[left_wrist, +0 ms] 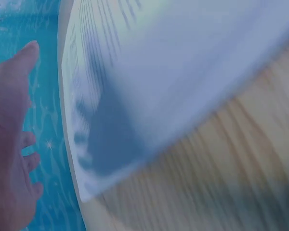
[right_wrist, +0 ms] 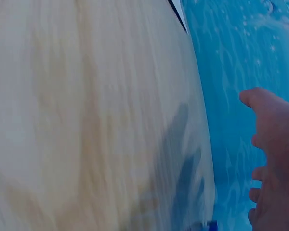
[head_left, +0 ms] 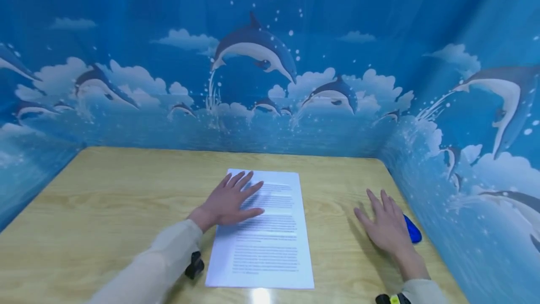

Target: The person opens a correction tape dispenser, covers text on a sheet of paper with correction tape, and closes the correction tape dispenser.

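A stack or sheet of white printed paper (head_left: 270, 257) lies on the wooden table, its lines of text running across it. Over its upper left part hovers my left hand (head_left: 229, 201), fingers spread and holding nothing. The left wrist view shows that hand (left_wrist: 12, 144) apart from the paper (left_wrist: 183, 62), casting a shadow on it. To the right, my right hand (head_left: 386, 224) is raised above the table with its fingers extended and nothing in them. Beside it lies a shiny blue rounded object (head_left: 412, 230), partly hidden by the hand; its kind cannot be told.
The pale wooden table (head_left: 126, 191) has rounded far corners. A blue curtain (head_left: 168, 74) printed with dolphins and clouds stands behind it and along both sides. Black wrist devices (head_left: 195, 265) sit at both cuffs.
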The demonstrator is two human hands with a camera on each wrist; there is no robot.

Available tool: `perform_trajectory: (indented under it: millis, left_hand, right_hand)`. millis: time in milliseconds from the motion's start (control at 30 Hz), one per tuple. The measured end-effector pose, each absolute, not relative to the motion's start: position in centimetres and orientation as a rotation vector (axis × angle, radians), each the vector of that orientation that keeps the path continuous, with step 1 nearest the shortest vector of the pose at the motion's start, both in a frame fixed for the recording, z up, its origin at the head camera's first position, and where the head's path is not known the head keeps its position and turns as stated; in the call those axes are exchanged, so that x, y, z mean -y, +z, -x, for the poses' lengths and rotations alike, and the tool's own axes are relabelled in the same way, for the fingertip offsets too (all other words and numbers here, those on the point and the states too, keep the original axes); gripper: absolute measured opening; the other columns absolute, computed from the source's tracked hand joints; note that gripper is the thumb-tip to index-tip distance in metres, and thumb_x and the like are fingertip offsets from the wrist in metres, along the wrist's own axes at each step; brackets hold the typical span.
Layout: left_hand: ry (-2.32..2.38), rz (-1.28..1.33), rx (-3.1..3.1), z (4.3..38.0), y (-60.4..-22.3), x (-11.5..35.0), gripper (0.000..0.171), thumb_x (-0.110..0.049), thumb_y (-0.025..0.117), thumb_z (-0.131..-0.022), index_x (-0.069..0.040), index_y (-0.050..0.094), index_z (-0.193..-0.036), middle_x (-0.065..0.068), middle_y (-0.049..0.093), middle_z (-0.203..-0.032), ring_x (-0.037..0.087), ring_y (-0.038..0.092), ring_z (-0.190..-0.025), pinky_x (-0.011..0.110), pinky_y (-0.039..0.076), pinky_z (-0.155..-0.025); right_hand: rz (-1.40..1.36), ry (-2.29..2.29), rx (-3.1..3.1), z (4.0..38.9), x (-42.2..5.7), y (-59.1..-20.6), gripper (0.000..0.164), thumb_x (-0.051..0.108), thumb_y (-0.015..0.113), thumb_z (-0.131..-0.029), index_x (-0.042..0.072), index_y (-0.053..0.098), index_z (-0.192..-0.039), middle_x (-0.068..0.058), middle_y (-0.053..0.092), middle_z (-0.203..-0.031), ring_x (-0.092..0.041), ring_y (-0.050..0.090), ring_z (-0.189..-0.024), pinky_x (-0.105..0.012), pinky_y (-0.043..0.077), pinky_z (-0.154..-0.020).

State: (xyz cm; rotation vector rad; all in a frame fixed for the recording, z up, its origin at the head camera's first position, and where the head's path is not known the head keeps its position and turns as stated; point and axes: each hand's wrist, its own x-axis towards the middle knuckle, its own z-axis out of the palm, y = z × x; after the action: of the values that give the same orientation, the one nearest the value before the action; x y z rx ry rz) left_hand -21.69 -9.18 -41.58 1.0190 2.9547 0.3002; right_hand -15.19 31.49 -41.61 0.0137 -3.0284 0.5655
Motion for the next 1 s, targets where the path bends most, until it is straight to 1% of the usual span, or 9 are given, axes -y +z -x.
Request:
perform_trajectory:
  millis: [267, 433, 567, 700, 833, 1000]
  left_hand:
    - [0.269, -1.111, -2.858, 21.8, -41.0, 5.9, 0.074, -0.069, 0.035, -0.092, -0.027, 0.024, -0.153, 0.009, 0.016, -0.158, 0.028, 0.013, -0.144, 0.050, 0.009, -0.114]
    - [0.214, -1.177, -2.832, 22.1, -41.1, 4.0, 0.074, -0.070, 0.032, -0.091, -0.030, 0.022, -0.153, 0.007, 0.015, -0.158, 0.026, 0.012, -0.144, 0.049, 0.010, -0.114]
    - [0.203, -1.219, -2.784, 22.2, -40.9, 2.6, 0.074, -0.070, 0.032, -0.092, -0.031, 0.020, -0.153, 0.006, 0.012, -0.159, 0.025, 0.010, -0.144, 0.048, 0.008, -0.115]
    - [0.227, -1.299, -2.738, 21.8, -41.0, 1.4, 0.073, -0.070, 0.033, -0.092, -0.031, 0.023, -0.153, 0.006, 0.013, -0.159, 0.026, 0.010, -0.144, 0.047, 0.009, -0.115]
    - [0.241, -1.383, -2.711, 21.4, -41.4, 0.3, 0.073, -0.071, 0.031, -0.091, -0.031, 0.024, -0.152, 0.005, 0.014, -0.159, 0.025, 0.011, -0.144, 0.047, 0.011, -0.115]
    - [0.219, -1.398, -2.718, 21.2, -41.5, -0.9, 0.072, -0.071, 0.032, -0.091, -0.033, 0.024, -0.152, 0.004, 0.015, -0.159, 0.024, 0.012, -0.144, 0.045, 0.011, -0.115]
  right_hand:
    - [0.075, 0.526, 3.028, 14.5, -34.9, -41.9, 0.078, 0.055, 0.037, -0.098, 0.001, 0.018, -0.151, -0.039, 0.005, -0.148, -0.060, 0.008, -0.131, -0.072, 0.011, -0.099]
    - [0.132, 0.563, 3.017, 14.1, -36.1, -42.2, 0.078, 0.054, 0.037, -0.098, 0.000, 0.016, -0.151, -0.038, 0.005, -0.148, -0.060, 0.008, -0.130, -0.073, 0.011, -0.098]
    - [0.131, 0.569, 3.001, 13.7, -37.0, -42.3, 0.077, 0.052, 0.039, -0.099, -0.001, 0.017, -0.150, -0.040, 0.007, -0.147, -0.062, 0.009, -0.128, -0.073, 0.013, -0.097]
    - [0.132, 0.610, 3.010, 13.4, -37.8, -42.6, 0.078, 0.051, 0.040, -0.099, -0.002, 0.016, -0.150, -0.042, 0.004, -0.146, -0.063, 0.007, -0.128, -0.073, 0.013, -0.096]
    - [0.161, 0.604, 3.015, 12.9, -38.2, -43.0, 0.078, 0.052, 0.040, -0.099, -0.003, 0.017, -0.149, -0.043, 0.004, -0.145, -0.064, 0.008, -0.127, -0.074, 0.014, -0.095]
    - [0.225, 0.609, 3.069, 12.6, -38.4, -43.3, 0.082, 0.056, 0.038, -0.098, -0.001, 0.012, -0.151, -0.043, 0.000, -0.145, -0.067, 0.007, -0.124, -0.076, 0.015, -0.093]
